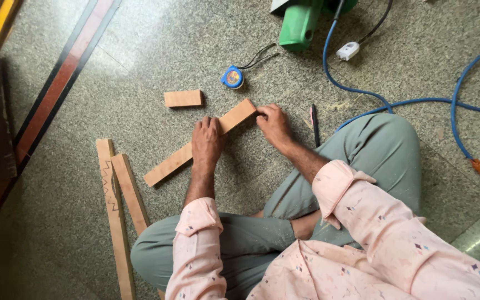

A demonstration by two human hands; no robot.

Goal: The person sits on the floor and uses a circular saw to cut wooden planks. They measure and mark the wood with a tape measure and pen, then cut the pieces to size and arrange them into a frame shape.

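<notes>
Even soft daylight, faint shadows, sharp pic, glare lower right.

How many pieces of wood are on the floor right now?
4. A long strip under both hands, a short block beyond it, and two strips side by side at the left knee. More could be hidden under the legs.

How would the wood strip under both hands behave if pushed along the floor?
The wood strip looks stiff and straight, so it likely won't flex. Lying flat on the polished stone floor, it would probably slide, not roll. Pushed at one end, it may pivot.
</notes>
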